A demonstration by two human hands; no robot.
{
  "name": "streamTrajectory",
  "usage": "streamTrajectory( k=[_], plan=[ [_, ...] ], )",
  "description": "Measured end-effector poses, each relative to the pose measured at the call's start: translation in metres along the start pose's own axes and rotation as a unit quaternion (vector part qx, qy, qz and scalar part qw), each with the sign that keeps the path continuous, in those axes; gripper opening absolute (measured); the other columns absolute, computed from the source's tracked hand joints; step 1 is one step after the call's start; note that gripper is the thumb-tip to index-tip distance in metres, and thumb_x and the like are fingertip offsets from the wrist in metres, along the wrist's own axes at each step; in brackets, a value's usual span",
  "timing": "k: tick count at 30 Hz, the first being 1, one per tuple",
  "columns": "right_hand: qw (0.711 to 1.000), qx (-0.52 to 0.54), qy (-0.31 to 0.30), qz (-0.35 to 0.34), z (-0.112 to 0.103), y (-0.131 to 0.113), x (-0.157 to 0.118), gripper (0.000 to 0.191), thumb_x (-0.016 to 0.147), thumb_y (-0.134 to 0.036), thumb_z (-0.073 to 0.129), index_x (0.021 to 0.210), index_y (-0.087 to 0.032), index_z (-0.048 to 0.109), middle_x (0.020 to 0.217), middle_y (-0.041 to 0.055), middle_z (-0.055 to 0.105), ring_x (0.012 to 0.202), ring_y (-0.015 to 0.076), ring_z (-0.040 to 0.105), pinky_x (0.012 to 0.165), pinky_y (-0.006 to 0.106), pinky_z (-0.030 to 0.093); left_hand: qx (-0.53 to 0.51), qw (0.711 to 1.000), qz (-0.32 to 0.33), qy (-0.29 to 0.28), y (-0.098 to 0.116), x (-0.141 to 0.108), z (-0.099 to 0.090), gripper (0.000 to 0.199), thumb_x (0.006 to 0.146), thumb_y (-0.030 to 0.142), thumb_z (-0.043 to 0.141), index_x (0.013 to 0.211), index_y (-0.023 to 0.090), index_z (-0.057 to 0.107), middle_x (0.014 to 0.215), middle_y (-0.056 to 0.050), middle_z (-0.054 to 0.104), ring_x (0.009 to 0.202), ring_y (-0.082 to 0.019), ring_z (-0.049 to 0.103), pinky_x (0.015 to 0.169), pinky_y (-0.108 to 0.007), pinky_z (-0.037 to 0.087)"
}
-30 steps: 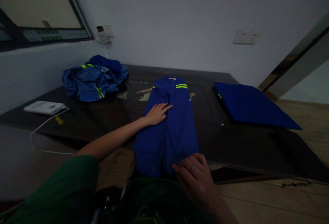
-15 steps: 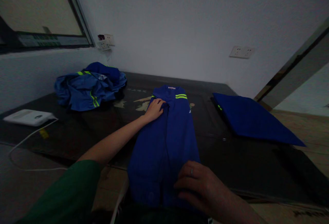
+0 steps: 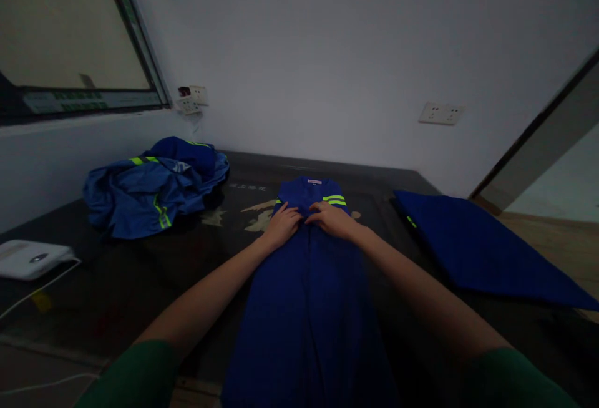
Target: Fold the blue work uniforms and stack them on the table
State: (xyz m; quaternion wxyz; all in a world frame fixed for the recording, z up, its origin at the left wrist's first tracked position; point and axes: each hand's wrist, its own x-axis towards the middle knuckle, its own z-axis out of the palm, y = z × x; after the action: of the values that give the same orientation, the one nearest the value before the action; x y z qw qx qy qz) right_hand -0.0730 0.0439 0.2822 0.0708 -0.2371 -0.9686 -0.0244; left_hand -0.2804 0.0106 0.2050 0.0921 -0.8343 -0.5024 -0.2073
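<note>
On the dark table (image 3: pixel 374 183), the blue garment (image 3: pixel 306 308) lies lengthwise. Both the left hand (image 3: pixel 281 226) and right hand (image 3: pixel 331 219) touch its collar end, fingers bent; whether they pinch cloth, I cannot tell. Left of the garment sit crumpled clothes (image 3: pixel 154 186) and a white device (image 3: pixel 32 259); right, folded blue cloth (image 3: pixel 486 249).

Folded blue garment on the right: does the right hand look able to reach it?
Likely yes. The right hand is on the striped garment, and no object shows between it and the folded garment; it would need to leave the cloth first.
</note>
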Motion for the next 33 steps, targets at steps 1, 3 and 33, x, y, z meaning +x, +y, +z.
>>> streamTrajectory(
  k=[1, 3, 33],
  plan=[
    [0.999, -0.025, -0.023, -0.020, 0.000, 0.003, 0.007, 0.031, 0.088, -0.009, 0.052, 0.108, -0.024, 0.072, 0.125, 0.0099, 0.057, 0.111, 0.0226, 0.054, 0.093, 0.036, 0.044, -0.002, 1.000, 0.000, 0.008, 0.000, 0.000, 0.000, 0.026, 0.087, 0.009, 0.048, 0.105, 0.016, 0.066, 0.112, -0.008, 0.070, 0.121, -0.020, 0.055, 0.116, -0.048, 0.025],
    [0.994, -0.069, -0.066, -0.055, -0.004, 0.008, 0.017, 0.027, 0.088, -0.011, 0.053, 0.102, -0.023, 0.074, 0.122, 0.0100, 0.059, 0.108, 0.0237, 0.055, 0.088, 0.034, 0.046, -0.006, 1.000, 0.000, 0.020, 0.000, -0.001, 0.000, 0.025, 0.088, 0.009, 0.047, 0.103, 0.015, 0.066, 0.111, -0.008, 0.070, 0.120, -0.020, 0.056, 0.116, -0.047, 0.026],
    [0.934, 0.314, 0.134, 0.103, 0.058, 0.091, 0.022, 0.023, 0.085, -0.019, 0.052, 0.102, -0.018, 0.067, 0.106, 0.0065, 0.068, 0.100, 0.0183, 0.062, 0.092, 0.033, 0.047, -0.061, 0.996, -0.024, -0.063, 0.050, 0.000, -0.020, 0.038, 0.094, 0.035, 0.049, 0.129, 0.022, 0.054, 0.141, -0.006, 0.051, 0.124, -0.024, 0.050, 0.104, -0.041, 0.043]
  ],
)
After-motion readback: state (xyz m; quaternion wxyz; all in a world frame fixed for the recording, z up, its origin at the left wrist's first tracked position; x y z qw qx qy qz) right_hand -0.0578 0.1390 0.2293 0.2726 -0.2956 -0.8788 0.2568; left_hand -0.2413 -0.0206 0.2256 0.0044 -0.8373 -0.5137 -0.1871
